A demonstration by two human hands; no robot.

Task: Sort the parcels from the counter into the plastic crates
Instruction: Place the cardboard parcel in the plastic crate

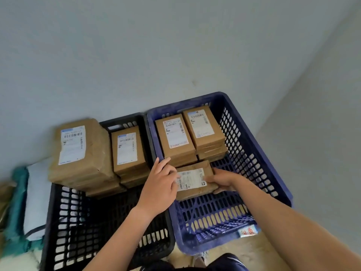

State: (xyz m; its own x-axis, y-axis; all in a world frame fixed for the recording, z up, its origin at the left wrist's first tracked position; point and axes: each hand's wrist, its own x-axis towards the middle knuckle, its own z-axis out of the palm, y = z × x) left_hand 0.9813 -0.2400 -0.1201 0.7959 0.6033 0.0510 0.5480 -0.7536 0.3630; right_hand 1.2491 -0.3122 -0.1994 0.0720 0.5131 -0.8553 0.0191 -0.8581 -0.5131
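My left hand (158, 189) and right hand (223, 181) pinch the parcel (192, 180) ends. I should lay it flat in the blue crate (252, 153).

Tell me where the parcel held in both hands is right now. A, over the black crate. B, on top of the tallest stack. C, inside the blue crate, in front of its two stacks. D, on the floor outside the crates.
C: the left hand and right hand hold the parcel within the walls of the blue crate, just in front of its two stacks.
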